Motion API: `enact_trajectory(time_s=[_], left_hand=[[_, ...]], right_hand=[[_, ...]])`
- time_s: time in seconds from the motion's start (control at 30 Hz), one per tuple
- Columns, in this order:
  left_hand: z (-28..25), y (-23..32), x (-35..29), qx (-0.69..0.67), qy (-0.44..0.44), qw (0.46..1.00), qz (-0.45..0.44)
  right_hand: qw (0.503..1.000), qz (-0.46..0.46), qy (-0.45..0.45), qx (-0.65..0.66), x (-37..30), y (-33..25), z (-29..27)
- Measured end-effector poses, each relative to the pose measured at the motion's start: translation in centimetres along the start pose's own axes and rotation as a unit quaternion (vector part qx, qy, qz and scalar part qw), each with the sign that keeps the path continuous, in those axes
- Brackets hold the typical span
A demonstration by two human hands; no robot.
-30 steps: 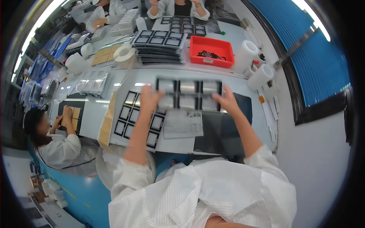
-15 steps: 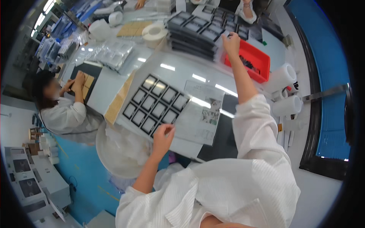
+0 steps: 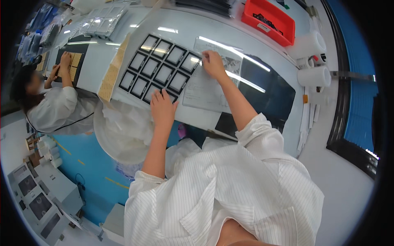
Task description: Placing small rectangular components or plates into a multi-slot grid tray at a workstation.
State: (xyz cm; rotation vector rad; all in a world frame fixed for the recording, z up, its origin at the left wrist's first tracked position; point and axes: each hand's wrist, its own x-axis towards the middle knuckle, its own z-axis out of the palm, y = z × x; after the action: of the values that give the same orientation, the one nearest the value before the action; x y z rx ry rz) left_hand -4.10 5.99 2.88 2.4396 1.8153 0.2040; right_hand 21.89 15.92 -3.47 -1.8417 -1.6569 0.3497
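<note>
A grid of black square frames with pale centres (image 3: 163, 74) lies flat on the glossy white table. My left hand (image 3: 163, 108) is at its near edge, fingers stretched out and slightly apart over the lowest frames, holding nothing. At the right edge of the grid my right hand (image 3: 213, 65) is closed, its fingers curled together in a pinch; what is between them, if anything, is hidden. Under my right hand and forearm lies a clear sheet (image 3: 205, 92) with printing, partly covering a dark mat (image 3: 269, 90).
A red bin (image 3: 269, 20) holding small black parts stands at the far right, near white rolls (image 3: 314, 77). A large white tub (image 3: 121, 135) of pale sheeting stands below the table's near edge. At left a co-worker (image 3: 53, 102) handles tan pieces; clear-wrapped trays (image 3: 104, 20) lie behind.
My right hand has come back from beside the red bin to the right edge of the grid. My left hand's fingers have uncurled over the frames. The view has tilted down.
</note>
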Motion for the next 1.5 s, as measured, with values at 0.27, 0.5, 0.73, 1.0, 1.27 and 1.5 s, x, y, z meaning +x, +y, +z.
enact_trajectory(time_s=[0.27, 0.5, 0.73, 1.0, 1.27, 1.5], left_hand=[[0.5, -1.1, 0.5, 0.082, -0.034, 0.995, 0.042], [-2.0, -0.7, 0.6, -0.006, -0.102, 0.991, 0.092], [-2.8, 0.0, -10.1, -0.280, 0.119, 0.894, 0.330], [3.1, 4.1, -9.8, -0.783, -0.248, 0.566, -0.075], [2.2, 9.2, -10.1, -0.742, -0.411, 0.529, 0.004], [-0.2, 10.0, -10.4, -0.700, -0.453, 0.552, 0.012]], right_hand=[[0.900, 0.252, -0.235, 0.266, -4.5, -4.2, -4.7], [0.789, 0.281, -0.179, 0.516, -7.8, -11.2, 0.2], [0.802, 0.210, -0.085, 0.552, -12.4, -7.6, -9.0], [0.847, 0.378, -0.126, 0.352, -23.5, 1.8, -24.5], [0.991, 0.081, -0.032, -0.101, -26.4, -4.6, -18.4], [0.971, 0.087, -0.224, -0.014, -26.7, -7.1, -17.4]])
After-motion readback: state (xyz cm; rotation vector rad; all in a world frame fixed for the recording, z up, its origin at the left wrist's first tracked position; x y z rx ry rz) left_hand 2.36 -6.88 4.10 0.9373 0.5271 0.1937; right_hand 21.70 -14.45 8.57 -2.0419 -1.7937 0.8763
